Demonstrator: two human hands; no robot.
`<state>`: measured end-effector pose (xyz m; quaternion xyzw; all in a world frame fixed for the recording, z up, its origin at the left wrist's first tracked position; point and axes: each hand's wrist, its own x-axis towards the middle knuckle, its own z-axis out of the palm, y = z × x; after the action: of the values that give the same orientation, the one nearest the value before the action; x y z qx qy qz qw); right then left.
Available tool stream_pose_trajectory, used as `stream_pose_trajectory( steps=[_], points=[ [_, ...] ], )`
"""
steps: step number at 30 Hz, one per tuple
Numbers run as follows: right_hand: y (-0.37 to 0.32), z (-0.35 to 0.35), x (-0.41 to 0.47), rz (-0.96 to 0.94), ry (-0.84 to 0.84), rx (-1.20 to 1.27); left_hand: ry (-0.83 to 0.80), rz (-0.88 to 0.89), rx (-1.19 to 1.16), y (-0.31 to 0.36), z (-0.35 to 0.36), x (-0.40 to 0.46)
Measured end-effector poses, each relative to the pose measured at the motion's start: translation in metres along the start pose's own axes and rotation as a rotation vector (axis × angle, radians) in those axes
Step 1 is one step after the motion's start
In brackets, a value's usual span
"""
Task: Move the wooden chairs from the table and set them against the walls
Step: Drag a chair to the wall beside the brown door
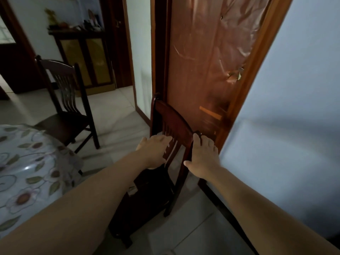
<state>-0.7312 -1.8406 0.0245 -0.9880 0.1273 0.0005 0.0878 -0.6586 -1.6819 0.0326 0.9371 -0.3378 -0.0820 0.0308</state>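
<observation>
A dark wooden chair stands in front of me with its back toward a wooden door, close to it. My left hand lies on the slatted backrest, its fingers spread over the slats. My right hand wraps the right post of the backrest near its top. The seat below my hands is dark and hard to make out. A second wooden chair stands at the left, beside the table with a flowered cloth.
A white wall runs along the right with a dark skirting at floor level. A dark cabinet with clutter on top stands at the back. A passage opens between the cabinet and the door. The floor is pale tile.
</observation>
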Motion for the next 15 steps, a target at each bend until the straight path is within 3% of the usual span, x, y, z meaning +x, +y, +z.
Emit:
stream_pose_trajectory(
  steps=[15],
  points=[
    [0.012, 0.039, 0.203, -0.01, -0.138, 0.07, -0.053, -0.026, 0.108, -0.052, 0.009, 0.219]
  ],
)
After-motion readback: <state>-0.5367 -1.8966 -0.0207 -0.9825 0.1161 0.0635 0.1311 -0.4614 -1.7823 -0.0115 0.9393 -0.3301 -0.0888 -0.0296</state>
